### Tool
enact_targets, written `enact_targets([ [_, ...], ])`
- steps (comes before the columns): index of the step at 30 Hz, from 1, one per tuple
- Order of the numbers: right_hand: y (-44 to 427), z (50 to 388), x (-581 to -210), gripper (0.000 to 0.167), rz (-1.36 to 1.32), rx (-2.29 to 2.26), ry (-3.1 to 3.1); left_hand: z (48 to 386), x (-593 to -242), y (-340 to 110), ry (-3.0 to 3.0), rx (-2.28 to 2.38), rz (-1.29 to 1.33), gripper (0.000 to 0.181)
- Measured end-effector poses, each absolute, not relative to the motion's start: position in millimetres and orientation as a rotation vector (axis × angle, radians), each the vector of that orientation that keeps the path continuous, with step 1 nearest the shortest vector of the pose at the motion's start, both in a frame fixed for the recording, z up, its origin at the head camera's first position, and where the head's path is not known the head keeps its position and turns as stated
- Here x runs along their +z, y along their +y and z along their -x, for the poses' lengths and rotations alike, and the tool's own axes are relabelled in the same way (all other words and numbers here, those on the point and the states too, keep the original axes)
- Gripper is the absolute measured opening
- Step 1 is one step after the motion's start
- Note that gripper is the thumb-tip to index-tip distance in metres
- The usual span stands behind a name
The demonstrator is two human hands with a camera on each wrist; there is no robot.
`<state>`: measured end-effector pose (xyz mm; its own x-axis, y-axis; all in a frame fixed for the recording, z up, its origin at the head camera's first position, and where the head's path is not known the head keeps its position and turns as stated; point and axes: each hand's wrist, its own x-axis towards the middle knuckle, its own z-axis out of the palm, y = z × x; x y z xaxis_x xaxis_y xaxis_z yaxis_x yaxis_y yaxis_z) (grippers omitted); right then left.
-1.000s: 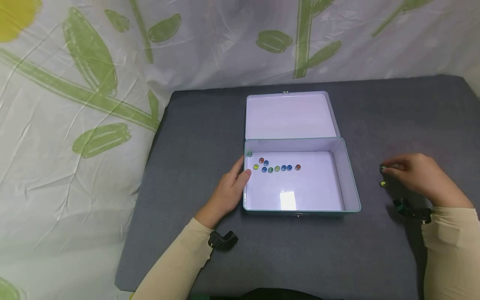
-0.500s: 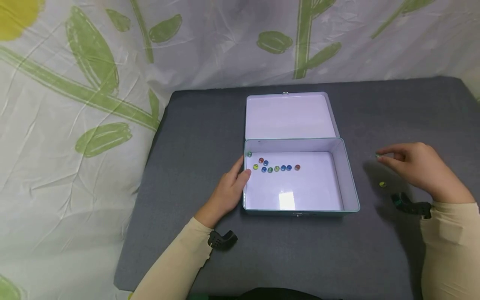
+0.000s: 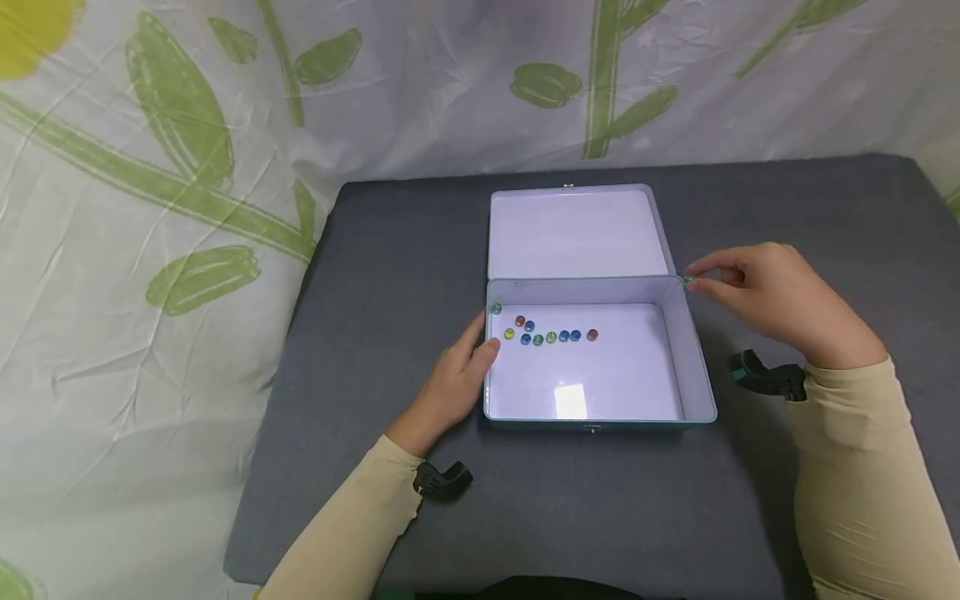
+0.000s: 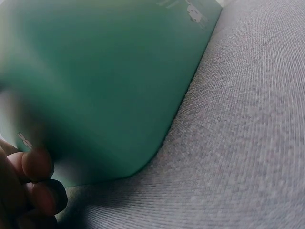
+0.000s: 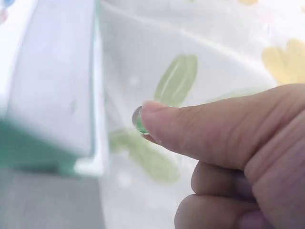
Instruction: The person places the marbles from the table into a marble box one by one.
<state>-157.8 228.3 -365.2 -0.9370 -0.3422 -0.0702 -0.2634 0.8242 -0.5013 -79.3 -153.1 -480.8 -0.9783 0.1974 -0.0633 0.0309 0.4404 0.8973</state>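
Note:
A green tin box (image 3: pixel 693 358) with a white inside stands on the table, its lid (image 3: pixel 581 233) laid back. Several glass marbles (image 3: pixel 551 337) in blue, green, yellow and orange-red lie on its floor, mostly towards the left. My left hand (image 3: pixel 453 379) grips the box's left wall, thumb over the rim; curled fingers (image 4: pixel 38 164) show against the green outside in the left wrist view. By the right back corner of the box, my right hand (image 3: pixel 776 296) pinches a clear green marble (image 5: pixel 138 120) between thumb and forefinger, about at rim height.
A dark grey cloth covers the table (image 3: pixel 397 267). Behind and to the left hangs a white sheet (image 3: pixel 450 92) with painted green leaves. A black wrist camera (image 3: pixel 765 377) sits under my right wrist, another (image 3: pixel 442 481) at the left.
My right hand has lifted the green marble off the table and carried it left to the box. A yellow marble on the table is now out of sight. My left hand has stayed put.

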Motion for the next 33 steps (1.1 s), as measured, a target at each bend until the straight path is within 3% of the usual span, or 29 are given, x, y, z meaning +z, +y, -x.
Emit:
enact_targets([
  [15, 131, 181, -350, 0.018, 0.784, -0.803, 2.699, 82, -481, -152, 2.526, 1.599, -0.204, 0.066],
  [33, 78, 179, -405, 0.014, 1.058, -0.534, 2.55, 82, -479, -150, 2.515, 1.588, -0.184, 0.067],
])
